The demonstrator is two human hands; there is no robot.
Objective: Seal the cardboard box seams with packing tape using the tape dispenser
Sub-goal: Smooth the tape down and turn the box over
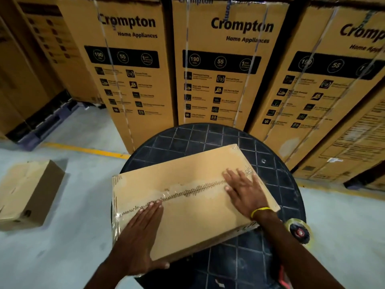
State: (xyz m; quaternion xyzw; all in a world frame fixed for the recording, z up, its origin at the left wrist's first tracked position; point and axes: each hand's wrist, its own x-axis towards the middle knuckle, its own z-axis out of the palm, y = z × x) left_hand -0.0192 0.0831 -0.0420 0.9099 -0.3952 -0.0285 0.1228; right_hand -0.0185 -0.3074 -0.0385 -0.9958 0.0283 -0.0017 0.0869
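A flat brown cardboard box point(187, 174) lies on a round dark table point(210, 138). Clear tape runs along the box's middle seam point(187, 191) and wraps over its left end. My left hand point(141, 232) lies flat on the near left part of the lid, straight fingers reaching the seam, thumb over the near edge. My right hand point(245, 190) presses flat with spread fingers on the right end of the seam. The tape dispenser point(299, 231), holding a clear roll with a red hub, lies on the table's right rim, beside my right forearm, held by neither hand.
Tall printed appliance cartons point(227, 65) stand in a row right behind the table. A smaller cardboard box point(27, 197) sits on the grey floor at left. A yellow floor line point(83, 150) runs past it. Dark pallets point(48, 119) lie at far left.
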